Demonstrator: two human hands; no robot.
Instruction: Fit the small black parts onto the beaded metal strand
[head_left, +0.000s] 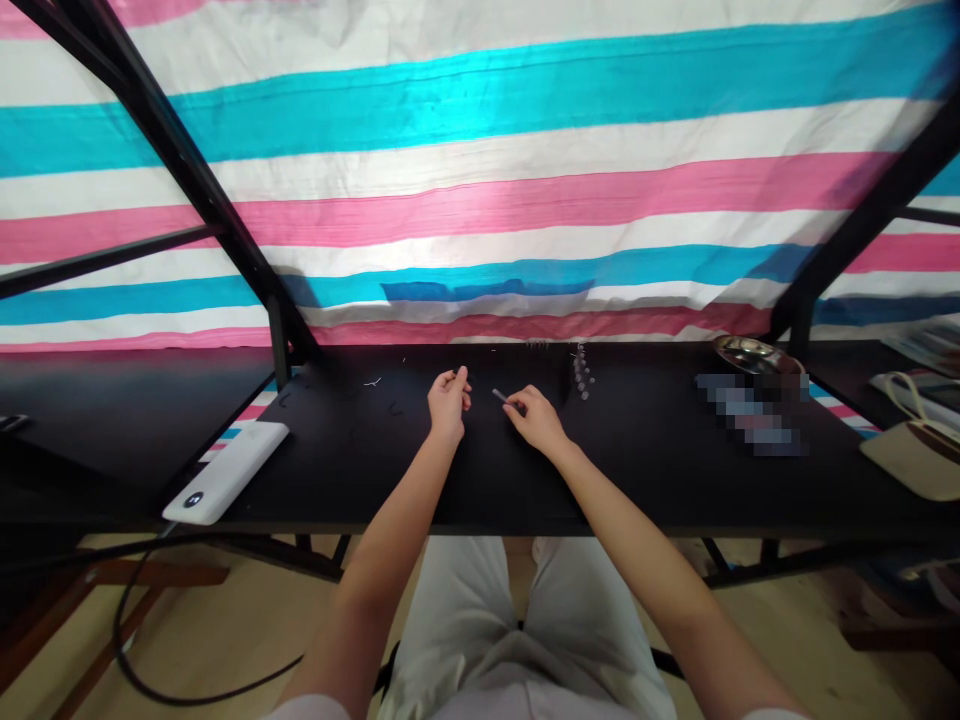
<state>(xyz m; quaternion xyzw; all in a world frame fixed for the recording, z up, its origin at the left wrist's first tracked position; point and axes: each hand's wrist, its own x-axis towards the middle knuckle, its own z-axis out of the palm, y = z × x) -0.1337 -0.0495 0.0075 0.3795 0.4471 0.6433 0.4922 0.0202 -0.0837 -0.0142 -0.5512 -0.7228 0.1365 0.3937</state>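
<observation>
Over the middle of the black table (360, 470), my left hand (448, 405) is closed, its thumb pressed against curled fingers. Whatever it pinches, if anything, is too small to make out. To its right, my right hand (538, 420) grips a short thin grey stick-like piece (499, 395) between thumb and fingertips, its free end pointing at the left hand. The hands are apart. Beyond the right hand lies a cluster of small clear round pieces (580, 372). Small white scraps (373, 382) rest on the tabletop left of my left hand.
A white power bank (226, 475) with a cable lies at the table's left edge. At right stand a shiny metal dish (757, 354) and a blurred-out item (750, 415). A beige pouch (915, 460) sits further right. Black frame bars (187, 165) and a striped sheet (480, 215) bound the back.
</observation>
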